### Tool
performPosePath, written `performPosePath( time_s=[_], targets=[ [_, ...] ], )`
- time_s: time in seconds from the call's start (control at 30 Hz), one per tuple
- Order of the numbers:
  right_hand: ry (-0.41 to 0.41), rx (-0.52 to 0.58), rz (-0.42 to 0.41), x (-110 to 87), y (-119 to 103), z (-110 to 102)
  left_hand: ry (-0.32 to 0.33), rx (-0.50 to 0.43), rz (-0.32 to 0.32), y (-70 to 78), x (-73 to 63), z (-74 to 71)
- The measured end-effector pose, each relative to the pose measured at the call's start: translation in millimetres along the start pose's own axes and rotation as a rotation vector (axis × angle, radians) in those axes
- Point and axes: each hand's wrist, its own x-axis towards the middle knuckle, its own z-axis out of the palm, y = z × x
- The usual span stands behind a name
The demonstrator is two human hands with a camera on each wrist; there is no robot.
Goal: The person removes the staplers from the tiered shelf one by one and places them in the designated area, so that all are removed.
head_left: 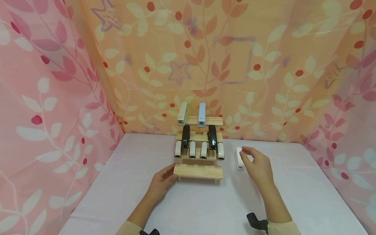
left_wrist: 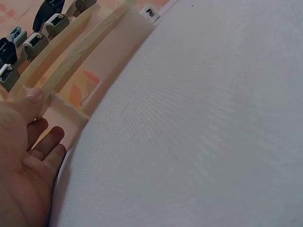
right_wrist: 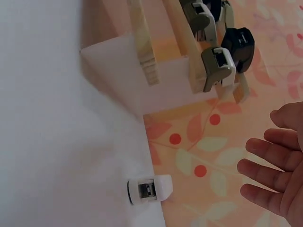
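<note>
A stepped display stand (head_left: 198, 171) with pale wooden shelves and whitish side panels stands mid-table. My left hand (head_left: 162, 182) holds the left end of its lowest shelf; in the left wrist view the thumb (left_wrist: 33, 93) lies on the board's end, with curled fingers by the side panel. A white stapler (head_left: 239, 159) lies on the table right of the stand. Beside it my right hand (head_left: 259, 166) hovers with loosely bent fingers; in the right wrist view the hand (right_wrist: 279, 165) holds nothing and is apart from the stapler (right_wrist: 150, 189).
On the top shelf sit a pale green stapler (head_left: 182, 113) and a light blue stapler (head_left: 201, 115). Below are two black staplers (head_left: 185, 136), then a row of several white staplers (head_left: 192, 149). Floral cloth walls (head_left: 164, 81) enclose the white-covered table (head_left: 132, 156).
</note>
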Motion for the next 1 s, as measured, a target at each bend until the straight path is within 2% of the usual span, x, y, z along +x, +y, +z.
performPosePath(
  time_s=[0.17,0.57,0.77,1.0],
  targets=[
    [0.023,0.018,-0.077,-2.6,-16,1,0.009,-0.011,0.002,1.4,0.2,-0.3],
    [0.023,0.062,-0.174,-1.5,-43,2,-0.001,-0.017,0.037,3.6,-1.7,1.0],
    [0.046,0.098,-0.222,14.5,-62,0,-0.003,-0.022,0.014,5.0,-1.7,0.5],
    [-0.005,0.142,-0.216,44.2,-100,3,-0.009,-0.021,0.053,2.9,-0.4,0.9]
  ],
)
